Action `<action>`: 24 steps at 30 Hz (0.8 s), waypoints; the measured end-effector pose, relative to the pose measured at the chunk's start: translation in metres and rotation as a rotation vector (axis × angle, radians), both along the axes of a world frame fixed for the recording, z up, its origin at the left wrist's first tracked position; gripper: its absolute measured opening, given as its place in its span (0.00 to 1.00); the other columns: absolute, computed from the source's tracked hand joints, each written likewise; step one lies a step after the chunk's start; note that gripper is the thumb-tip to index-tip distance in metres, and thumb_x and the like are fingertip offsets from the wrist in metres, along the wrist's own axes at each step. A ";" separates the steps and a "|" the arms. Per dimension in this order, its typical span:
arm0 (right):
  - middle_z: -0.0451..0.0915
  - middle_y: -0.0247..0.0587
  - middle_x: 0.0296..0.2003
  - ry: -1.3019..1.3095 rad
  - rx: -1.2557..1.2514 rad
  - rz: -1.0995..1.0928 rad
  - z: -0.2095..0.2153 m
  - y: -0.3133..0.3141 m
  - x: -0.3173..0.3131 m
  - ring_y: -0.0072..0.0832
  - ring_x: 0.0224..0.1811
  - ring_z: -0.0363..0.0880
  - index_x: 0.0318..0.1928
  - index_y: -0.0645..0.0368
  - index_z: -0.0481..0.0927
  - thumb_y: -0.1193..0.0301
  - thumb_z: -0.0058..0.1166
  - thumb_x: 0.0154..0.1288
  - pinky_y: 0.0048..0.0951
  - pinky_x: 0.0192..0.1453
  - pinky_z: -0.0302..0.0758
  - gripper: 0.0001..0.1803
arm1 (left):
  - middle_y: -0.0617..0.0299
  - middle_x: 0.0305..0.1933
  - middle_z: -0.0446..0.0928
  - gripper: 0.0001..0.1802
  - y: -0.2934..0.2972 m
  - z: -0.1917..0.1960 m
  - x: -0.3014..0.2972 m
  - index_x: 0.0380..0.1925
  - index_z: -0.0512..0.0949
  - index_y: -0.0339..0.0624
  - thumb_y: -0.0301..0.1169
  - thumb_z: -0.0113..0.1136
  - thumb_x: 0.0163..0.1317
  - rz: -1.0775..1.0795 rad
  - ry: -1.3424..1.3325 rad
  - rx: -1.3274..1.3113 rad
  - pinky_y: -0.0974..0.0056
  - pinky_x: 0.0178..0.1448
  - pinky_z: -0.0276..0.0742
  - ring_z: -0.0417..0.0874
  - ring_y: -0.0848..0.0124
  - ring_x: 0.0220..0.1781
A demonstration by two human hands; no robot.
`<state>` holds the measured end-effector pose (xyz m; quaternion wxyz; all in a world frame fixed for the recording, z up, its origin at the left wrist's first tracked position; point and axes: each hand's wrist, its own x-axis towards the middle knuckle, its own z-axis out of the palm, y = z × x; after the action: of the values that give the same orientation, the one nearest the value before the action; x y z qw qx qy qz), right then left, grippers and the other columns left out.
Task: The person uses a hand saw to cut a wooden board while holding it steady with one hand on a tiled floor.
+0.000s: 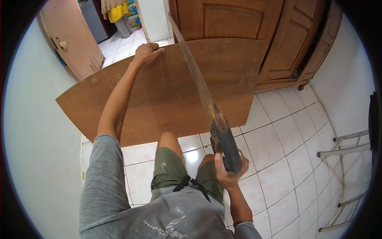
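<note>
your left hand (146, 53) grips the far top edge of the brown plywood board (159, 91), which stands tilted over the white tiled floor (278, 151). your right hand (227, 167) holds a tight grip on the dark handle of the handsaw (207, 101), its blade lying across the board.

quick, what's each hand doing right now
Left hand: closed on the far edge of the wooden board.
Right hand: closed around the handsaw handle.

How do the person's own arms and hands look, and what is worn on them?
Both forearms are bare. The left hand and right hand wear no gloves, and no rings or watch are visible. A short grey heathered T-shirt sleeve covers the left upper arm; the right sleeve barely shows.
</note>
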<state>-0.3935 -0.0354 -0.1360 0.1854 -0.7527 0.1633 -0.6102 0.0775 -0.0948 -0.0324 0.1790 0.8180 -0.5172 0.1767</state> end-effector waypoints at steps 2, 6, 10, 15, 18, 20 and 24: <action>0.77 0.43 0.23 -0.086 0.056 0.110 -0.007 0.005 0.030 0.34 0.18 0.75 0.42 0.66 0.73 0.75 0.66 0.45 0.31 0.24 0.73 0.22 | 0.50 0.27 0.80 0.23 0.004 0.001 0.004 0.31 0.82 0.47 0.55 0.53 0.58 0.004 0.021 0.035 0.51 0.42 0.75 0.82 0.51 0.37; 0.77 0.37 0.20 -0.022 0.367 0.062 -0.021 0.027 0.059 0.30 0.20 0.79 0.29 0.62 0.77 0.73 0.65 0.48 0.28 0.28 0.74 0.11 | 0.51 0.28 0.81 0.24 0.007 0.001 0.011 0.31 0.82 0.47 0.56 0.53 0.59 -0.025 0.042 0.050 0.51 0.43 0.74 0.82 0.53 0.39; 0.77 0.38 0.20 -0.054 0.391 0.097 -0.029 0.030 0.084 0.30 0.19 0.78 0.30 0.63 0.76 0.73 0.65 0.47 0.27 0.28 0.74 0.11 | 0.52 0.28 0.80 0.27 0.005 0.000 0.020 0.33 0.82 0.47 0.59 0.49 0.61 -0.024 0.066 0.092 0.51 0.42 0.72 0.81 0.53 0.38; 0.78 0.37 0.22 -0.073 0.219 -0.014 -0.042 0.037 0.093 0.30 0.20 0.77 0.30 0.62 0.76 0.74 0.65 0.46 0.28 0.29 0.74 0.11 | 0.52 0.27 0.80 0.26 0.007 0.002 0.019 0.32 0.82 0.46 0.58 0.50 0.60 -0.045 0.060 0.097 0.51 0.43 0.73 0.81 0.51 0.38; 0.78 0.38 0.22 0.008 0.278 -0.026 -0.038 0.043 0.092 0.30 0.21 0.78 0.29 0.62 0.77 0.74 0.64 0.46 0.28 0.31 0.74 0.10 | 0.52 0.29 0.81 0.25 0.007 0.000 0.019 0.32 0.83 0.48 0.56 0.51 0.59 -0.037 0.067 0.080 0.50 0.44 0.74 0.81 0.51 0.39; 0.78 0.38 0.23 0.015 0.224 -0.015 -0.041 0.041 0.096 0.30 0.21 0.78 0.29 0.62 0.76 0.74 0.65 0.46 0.29 0.32 0.74 0.10 | 0.52 0.29 0.81 0.25 0.009 -0.002 0.018 0.32 0.83 0.48 0.56 0.51 0.59 -0.039 0.085 0.081 0.49 0.44 0.74 0.81 0.51 0.39; 0.79 0.38 0.23 -0.055 0.122 -0.081 -0.057 0.038 0.109 0.31 0.22 0.77 0.29 0.61 0.77 0.74 0.65 0.47 0.30 0.33 0.73 0.10 | 0.51 0.31 0.81 0.24 0.009 -0.007 0.026 0.34 0.84 0.49 0.56 0.50 0.60 -0.053 0.064 0.065 0.49 0.45 0.74 0.81 0.51 0.40</action>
<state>-0.2845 0.0031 -0.1928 0.2106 -0.7157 0.2253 -0.6266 0.1035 -0.0862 -0.0391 0.1733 0.8148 -0.5381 0.1289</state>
